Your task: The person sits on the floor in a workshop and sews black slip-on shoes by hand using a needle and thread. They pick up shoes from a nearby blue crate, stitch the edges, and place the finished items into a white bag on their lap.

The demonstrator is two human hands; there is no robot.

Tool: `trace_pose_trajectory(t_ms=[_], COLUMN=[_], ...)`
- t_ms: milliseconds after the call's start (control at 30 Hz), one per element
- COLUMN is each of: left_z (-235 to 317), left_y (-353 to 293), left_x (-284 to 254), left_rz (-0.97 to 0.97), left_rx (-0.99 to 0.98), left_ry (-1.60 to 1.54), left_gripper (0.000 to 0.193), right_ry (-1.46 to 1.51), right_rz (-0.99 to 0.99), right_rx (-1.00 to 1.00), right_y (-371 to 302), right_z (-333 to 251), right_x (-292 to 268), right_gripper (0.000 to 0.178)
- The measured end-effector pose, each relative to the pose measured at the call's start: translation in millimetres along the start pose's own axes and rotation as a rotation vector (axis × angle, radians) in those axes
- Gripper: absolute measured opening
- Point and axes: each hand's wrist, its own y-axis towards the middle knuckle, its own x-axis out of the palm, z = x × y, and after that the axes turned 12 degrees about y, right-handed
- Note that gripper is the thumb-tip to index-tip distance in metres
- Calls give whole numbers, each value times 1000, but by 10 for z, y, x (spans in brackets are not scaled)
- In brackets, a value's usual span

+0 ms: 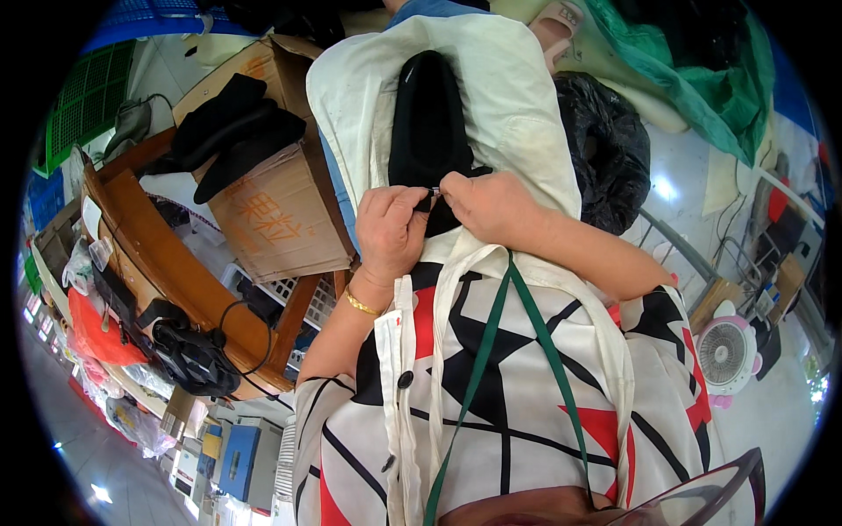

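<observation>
A soft black shoe lies on the white apron over my lap, its toe pointing away from me. My left hand is closed, thumb and fingers pinching black material at the shoe's near end. From the right, my right hand pinches the same spot, so the fingertips of both hands nearly meet. Between them shows a small shiny piece, too small to name. Part of the black material below is covered by my hands.
Left of my lap, more black shoes rest on a cardboard box. Beside it curves a wooden table with a black cabled device. A black plastic bag lies to the right, and a pink-and-white fan stands farther right.
</observation>
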Motion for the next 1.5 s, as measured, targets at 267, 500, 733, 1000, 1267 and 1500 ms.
trace_pose_trajectory(t_ms=[267,500,733,1000,1267,1500], left_z=[-11,-34,-43,-7,-12,-14], left_y=[3,-6,-27,-27,-118,-106], left_x=[16,31,34,60,132,42], left_rz=[20,24,25,45,-33,95], left_rx=[23,38,-8,-60,-116,-167], left_ry=[-18,-18,-37,-60,-22,-107], left_gripper=[29,30,27,25,19,13], right_ry=[323,334,129,32,43,-33], right_rz=[-152,-182,-54,-32,-60,-44], right_rx=[103,109,50,-6,81,35], right_y=[77,125,30,-19,-28,67], right_z=[5,8,-11,11,-28,-2], right_x=[-316,-350,-69,-37,-22,87], right_gripper=[18,18,14,13,16,16])
